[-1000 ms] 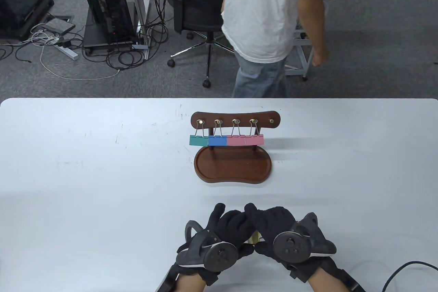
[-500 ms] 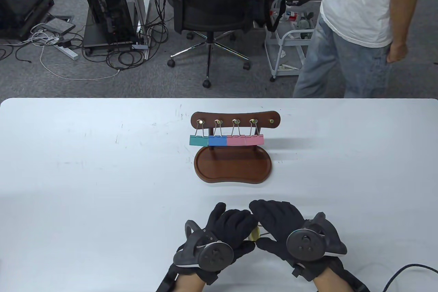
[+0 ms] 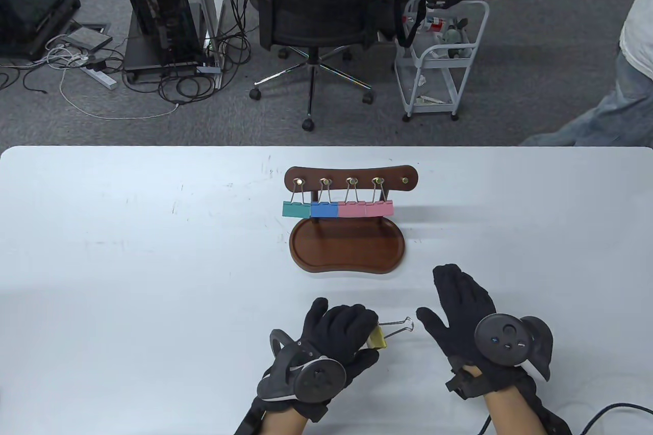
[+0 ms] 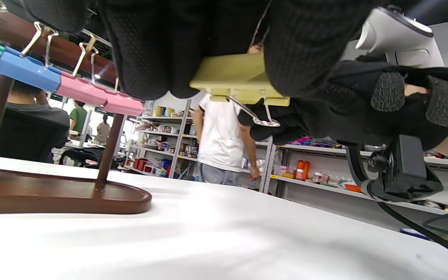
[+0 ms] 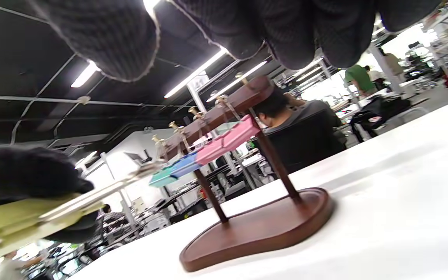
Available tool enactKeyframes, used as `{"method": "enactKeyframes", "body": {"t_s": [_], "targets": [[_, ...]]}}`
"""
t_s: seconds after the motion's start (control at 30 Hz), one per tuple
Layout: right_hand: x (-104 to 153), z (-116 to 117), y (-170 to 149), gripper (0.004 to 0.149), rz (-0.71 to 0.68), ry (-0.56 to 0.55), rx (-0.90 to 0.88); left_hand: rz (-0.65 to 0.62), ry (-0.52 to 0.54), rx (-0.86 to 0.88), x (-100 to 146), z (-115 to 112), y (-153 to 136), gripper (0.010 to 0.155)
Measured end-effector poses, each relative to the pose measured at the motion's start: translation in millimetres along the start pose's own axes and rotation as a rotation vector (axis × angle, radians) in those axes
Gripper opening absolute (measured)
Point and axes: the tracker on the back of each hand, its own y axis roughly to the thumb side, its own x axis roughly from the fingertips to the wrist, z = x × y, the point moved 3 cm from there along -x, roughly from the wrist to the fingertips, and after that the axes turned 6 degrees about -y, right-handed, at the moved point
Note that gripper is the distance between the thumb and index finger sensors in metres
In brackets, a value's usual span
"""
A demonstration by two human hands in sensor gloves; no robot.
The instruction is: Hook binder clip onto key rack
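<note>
A brown wooden key rack (image 3: 352,180) stands at the table's middle on a kidney-shaped base (image 3: 348,250). Green, blue and two pink binder clips (image 3: 337,209) hang from its four left hooks; the rightmost hook (image 3: 405,180) is bare. My left hand (image 3: 341,334) grips a yellow binder clip (image 3: 378,338) by its body, the wire handle (image 3: 400,325) pointing right; it also shows in the left wrist view (image 4: 239,79). My right hand (image 3: 461,305) is open and empty, fingers spread, to the clip's right, apart from it.
The rack (image 5: 224,112) and its base (image 5: 263,229) show in the right wrist view. Beyond the table's far edge are an office chair (image 3: 311,11), a white cart (image 3: 441,52) and a person (image 3: 622,98) at the right.
My right hand let go of the yellow clip and moved right and forward, opening. The left hand keeps the clip, its handle now in plain sight. The bystander walked off to the right.
</note>
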Motion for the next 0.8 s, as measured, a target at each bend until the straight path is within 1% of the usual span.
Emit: {"method": "enactKeyframes", "body": {"t_s": [0.07,0.2,0.4,0.57,0.8], "targets": [[0.1,-1.0,-10.0,0.083,0.049,-0.025,-0.006,0.026,0.015,-0.017,0.6,2.6,-0.4,0.074],[-0.1,0.8,-29.8,0.083,0.139,-0.016,-0.019,0.061,0.052,-0.043,1.2,9.0,1.1,0.074],[0.2,6.2,-53.5,0.082,0.228,0.014,-0.057,0.081,0.093,-0.039,-0.4,16.2,2.2,0.074],[0.4,8.3,-63.8,0.082,0.269,0.016,-0.071,0.108,0.145,-0.005,-1.7,26.6,-1.1,0.073],[1.1,8.9,-66.3,0.082,0.28,0.017,-0.079,0.156,0.182,-0.054,-11.0,46.4,-1.7,0.073]]}}
